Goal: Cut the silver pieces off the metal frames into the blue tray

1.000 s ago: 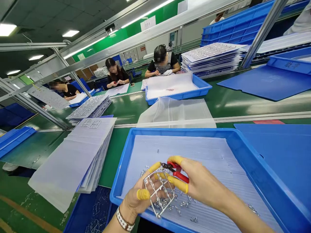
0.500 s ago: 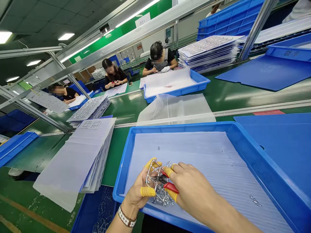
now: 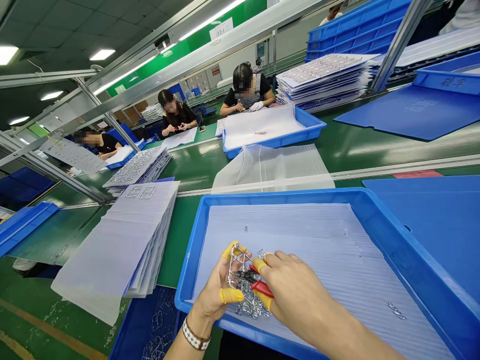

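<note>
My left hand (image 3: 215, 290), with yellow finger cots on its fingertips, grips a small silver wire frame (image 3: 230, 265) between thumb and fingers. In my right hand (image 3: 288, 280) are red-handled pliers (image 3: 262, 288), their dark jaws against the frame. Whether the jaws are closed on a wire I cannot tell. Below both hands a heap of small silver metal links (image 3: 252, 306) lies on the white sheet lining the blue tray (image 3: 277, 198). A few loose links (image 3: 396, 310) rest on the right of the sheet, and a single one (image 3: 246, 228) sits further back.
Left of the tray stands a stack of white foam sheets (image 3: 112, 240) with two wire frames (image 3: 147, 192) on top. A lower blue bin (image 3: 150, 325) holds more wire frames. Translucent sheeting (image 3: 273, 167) lies behind the tray. Across the green bench several people (image 3: 247, 92) work.
The wire frame has turned and tilted a little in my left hand. Both hands stay in nearly the same place, with the pliers still at the frame.
</note>
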A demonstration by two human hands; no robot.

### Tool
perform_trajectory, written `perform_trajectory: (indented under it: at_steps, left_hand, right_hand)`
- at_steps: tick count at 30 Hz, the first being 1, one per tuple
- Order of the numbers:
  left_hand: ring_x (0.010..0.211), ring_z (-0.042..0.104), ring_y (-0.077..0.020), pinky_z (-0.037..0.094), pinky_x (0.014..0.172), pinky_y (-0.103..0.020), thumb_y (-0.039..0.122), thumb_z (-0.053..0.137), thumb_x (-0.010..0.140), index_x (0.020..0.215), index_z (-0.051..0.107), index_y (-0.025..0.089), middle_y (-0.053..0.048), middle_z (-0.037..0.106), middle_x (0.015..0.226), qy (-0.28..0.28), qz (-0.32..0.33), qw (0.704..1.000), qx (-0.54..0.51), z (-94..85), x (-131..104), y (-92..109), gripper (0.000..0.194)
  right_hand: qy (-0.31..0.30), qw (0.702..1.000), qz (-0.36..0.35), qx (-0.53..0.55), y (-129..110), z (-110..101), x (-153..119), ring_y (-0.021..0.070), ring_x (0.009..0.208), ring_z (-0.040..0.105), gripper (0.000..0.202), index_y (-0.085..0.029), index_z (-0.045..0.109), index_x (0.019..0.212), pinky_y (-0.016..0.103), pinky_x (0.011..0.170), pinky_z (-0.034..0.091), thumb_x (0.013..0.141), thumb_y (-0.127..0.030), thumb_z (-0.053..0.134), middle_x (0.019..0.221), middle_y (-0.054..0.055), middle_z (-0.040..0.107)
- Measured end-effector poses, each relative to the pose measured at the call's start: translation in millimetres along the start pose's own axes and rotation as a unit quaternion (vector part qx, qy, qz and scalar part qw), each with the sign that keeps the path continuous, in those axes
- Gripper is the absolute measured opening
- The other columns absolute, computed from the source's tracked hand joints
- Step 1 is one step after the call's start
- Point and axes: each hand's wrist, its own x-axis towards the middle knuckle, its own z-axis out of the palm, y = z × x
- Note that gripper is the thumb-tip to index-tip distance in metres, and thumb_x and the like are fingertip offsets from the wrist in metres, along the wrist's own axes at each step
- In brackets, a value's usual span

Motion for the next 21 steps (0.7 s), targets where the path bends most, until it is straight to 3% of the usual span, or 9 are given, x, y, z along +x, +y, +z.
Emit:
perform_trajectory:
  at_steps: [4, 12, 21]
  left_hand:
    - [0.137, 0.032, -0.0347, 0.034, 0.107, -0.042, 0.021, 0.088, 0.052, 0.136, 0.047, 0.029, -0.011, 0.051, 0.138, 0.004, 0.004, 1.0, 0.013, -1.0, 1, 0, 0.095]
    - [0.139, 0.031, -0.0345, 0.029, 0.111, -0.044, 0.025, 0.089, 0.053, 0.136, 0.047, 0.028, -0.011, 0.051, 0.139, 0.007, 0.024, 0.999, 0.021, 2.9, 1, 2, 0.093]
    - [0.139, 0.03, -0.0331, 0.027, 0.113, -0.044, 0.025, 0.089, 0.054, 0.137, 0.046, 0.031, -0.009, 0.045, 0.144, -0.016, 0.031, 0.998, 0.053, -10.9, 4, -7, 0.093]
  right_hand:
    - [-0.009, 1.0, 0.003, 0.0, 0, -2, 0, 0.0271, 0.081, 0.064, 0.013, -0.017, 0.069, 0.09, 0.036, 0.07, 0.044, 0.078, -0.02, 0.064, 0.086, 0.01, 0.07]
    - [-0.001, 1.0, 0.0, -0.005, 0, 1, 3, 0.0277, 0.08, 0.064, 0.014, -0.017, 0.069, 0.09, 0.037, 0.069, 0.044, 0.077, -0.024, 0.068, 0.084, 0.01, 0.069]
    - [0.001, 0.999, -0.017, -0.043, -2, -6, 0, 0.0262, 0.078, 0.064, 0.01, -0.017, 0.07, 0.087, 0.035, 0.065, 0.043, 0.077, -0.019, 0.069, 0.081, 0.008, 0.07]
